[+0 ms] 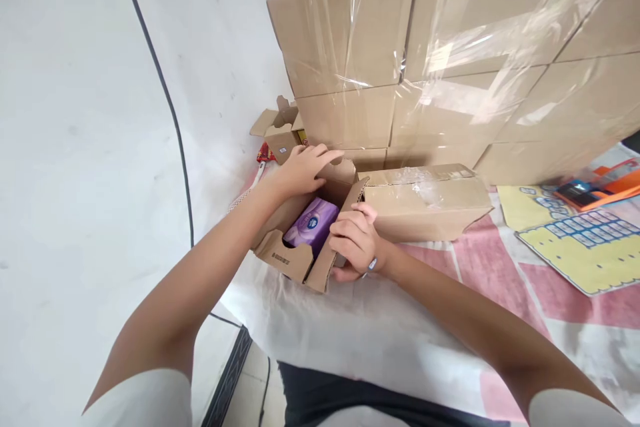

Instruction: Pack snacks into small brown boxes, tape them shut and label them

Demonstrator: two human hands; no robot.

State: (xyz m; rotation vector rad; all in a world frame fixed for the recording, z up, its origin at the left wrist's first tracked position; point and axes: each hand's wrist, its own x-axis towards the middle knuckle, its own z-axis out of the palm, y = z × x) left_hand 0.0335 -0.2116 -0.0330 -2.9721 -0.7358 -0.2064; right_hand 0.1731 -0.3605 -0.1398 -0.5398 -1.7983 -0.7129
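Note:
An open cardboard box (287, 259) stands near the table's left edge, its flaps raised. A purple tissue pack (313, 225) lies inside it, partly shaded by the walls. Over the box's far left side, my left hand (306, 170) reaches with its fingers stretched out, near the far flap. My right hand (354, 240) is closed round the right-hand flap of the box, fingers curled over its edge. Some of that hand's grip is hidden behind the flap.
A taped, closed cardboard box (425, 203) lies just right. Behind rises a wall of taped cartons (350, 73). A smaller open carton (283, 137) stands far left beside the white wall. Yellow printed sheets (575, 253) and an orange item (603, 187) lie at right.

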